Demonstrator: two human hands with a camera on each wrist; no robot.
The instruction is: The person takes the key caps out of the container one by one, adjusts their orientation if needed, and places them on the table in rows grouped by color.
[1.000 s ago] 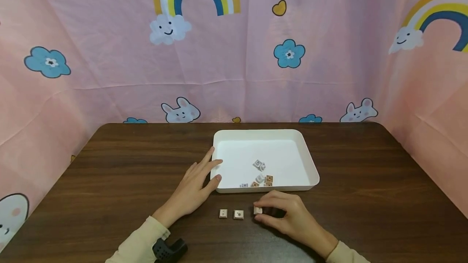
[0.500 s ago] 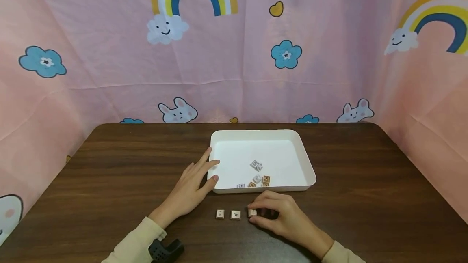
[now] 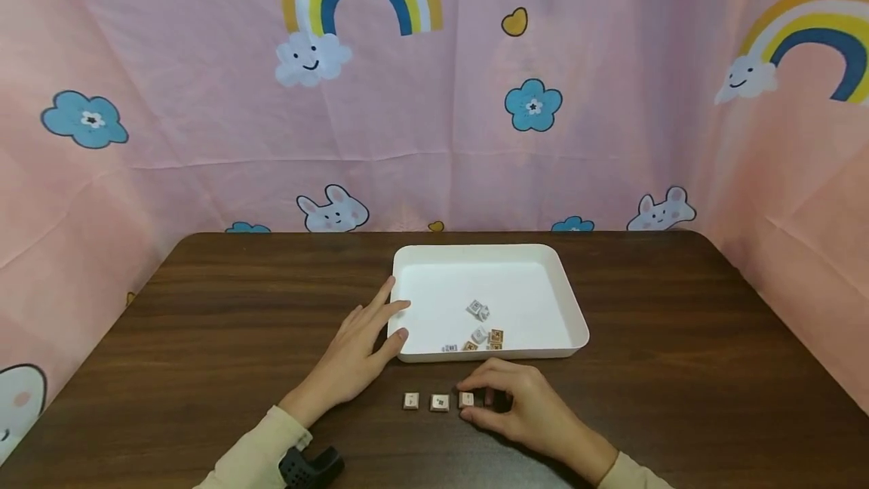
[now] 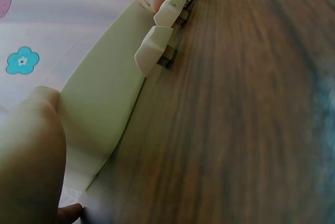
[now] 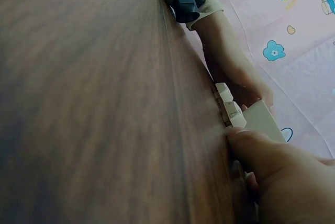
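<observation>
Three pale keycaps stand in a row on the dark wooden table in front of the white tray (image 3: 570, 330): a left keycap (image 3: 410, 401), a middle keycap (image 3: 439, 402) and a right keycap (image 3: 465, 400). My right hand (image 3: 526, 402) pinches the right keycap between thumb and fingertips, down at the table. My left hand (image 3: 353, 357) rests with spread fingers along the tray's left rim, its thumb near the front corner. In the left wrist view the nearest keycap (image 4: 153, 51) shows a darker brown part beneath its pale top.
Inside the tray, near its front wall, lie several loose pieces, among them a white keycap (image 3: 479, 335) and a brown keycap (image 3: 496, 336). A pink patterned cloth (image 3: 407, 127) hangs behind the table. The left wrist wears a black device (image 3: 311, 468).
My right hand has slid the right keycap leftward, so its gap to the middle keycap is narrower. The left hand stays on the tray's rim.
</observation>
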